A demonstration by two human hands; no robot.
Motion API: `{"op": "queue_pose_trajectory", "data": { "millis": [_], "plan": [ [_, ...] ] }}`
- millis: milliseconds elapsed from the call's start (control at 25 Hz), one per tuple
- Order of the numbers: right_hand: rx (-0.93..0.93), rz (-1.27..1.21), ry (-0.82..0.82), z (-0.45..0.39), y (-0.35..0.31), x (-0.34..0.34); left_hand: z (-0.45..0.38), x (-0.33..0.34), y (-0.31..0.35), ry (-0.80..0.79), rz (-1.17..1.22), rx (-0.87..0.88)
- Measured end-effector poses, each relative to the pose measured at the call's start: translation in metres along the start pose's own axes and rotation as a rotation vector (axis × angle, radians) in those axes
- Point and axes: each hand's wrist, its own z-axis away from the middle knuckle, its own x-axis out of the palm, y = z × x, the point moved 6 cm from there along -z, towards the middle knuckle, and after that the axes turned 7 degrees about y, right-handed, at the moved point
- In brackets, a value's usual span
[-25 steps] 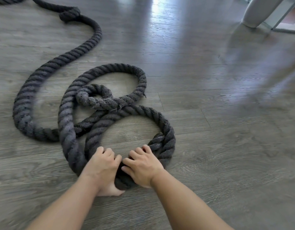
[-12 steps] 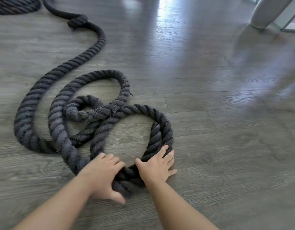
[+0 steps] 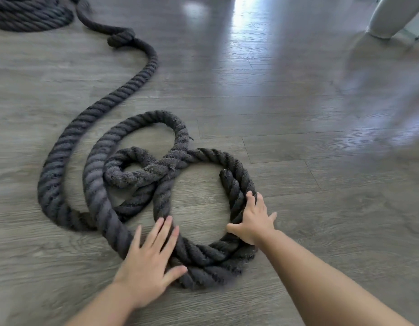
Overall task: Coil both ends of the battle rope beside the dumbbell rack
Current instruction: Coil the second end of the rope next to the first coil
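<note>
The battle rope [image 3: 142, 95] lies on the grey plank floor [image 3: 286, 161], with its near end partly wound into a loose loop [image 3: 229, 252] directly in front of me. Several turns overlap untidily to the left of that loop, and the frayed rope end [image 3: 225, 175] lies along the inside of the loop's right flank. A knot [image 3: 121, 38] sits further up the run, which leads to a finished coil [image 3: 31, 16] at the far left edge; I judge one end done and this end in progress. No dumbbell rack is in view.

My left hand [image 3: 148, 260] lies flat on the thick strand at the loop's near-left side, fingers straight and spread, pressing rather than gripping. My right hand [image 3: 254, 222] rests on the loop's right flank, fingers extended over the two strands, thumb hooked inside; it holds nothing closed.

Procedure, as I judge it:
1. Keep the left palm down as the anchor so that the laid turns do not spring apart.
2. With the right hand, push the flank inward until both strands lie touching.
3. Feed the next turn from the tangled left section outside the existing loop, not across it.
4. Clear the crossed strands near the centre before winding further; a buried crossing would make the coil sit proud
</note>
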Motion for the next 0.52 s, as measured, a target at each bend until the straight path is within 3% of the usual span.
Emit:
{"op": "queue_pose_trajectory", "data": {
  "millis": [80, 200, 320, 400, 520],
  "plan": [
    [-0.038, 0.032, -0.029, -0.009, 0.001, -0.005, 0.003, 0.009, 0.013, 0.019, 0.005, -0.004],
    [-0.114, 0.062, -0.076, -0.015, -0.003, -0.010, -0.004, -0.013, 0.010, 0.083, -0.044, 0.154],
    [-0.168, 0.081, -0.105, -0.021, 0.001, -0.014, -0.024, -0.039, -0.015, -0.164, -0.149, 0.347],
    [-0.191, 0.117, -0.129, -0.029, 0.004, -0.017, -0.037, -0.043, -0.031, -0.316, -0.216, 0.296],
    [-0.196, 0.173, -0.154, -0.038, 0.005, -0.021, -0.046, -0.032, -0.024, -0.242, -0.253, 0.228]
  ]
}}
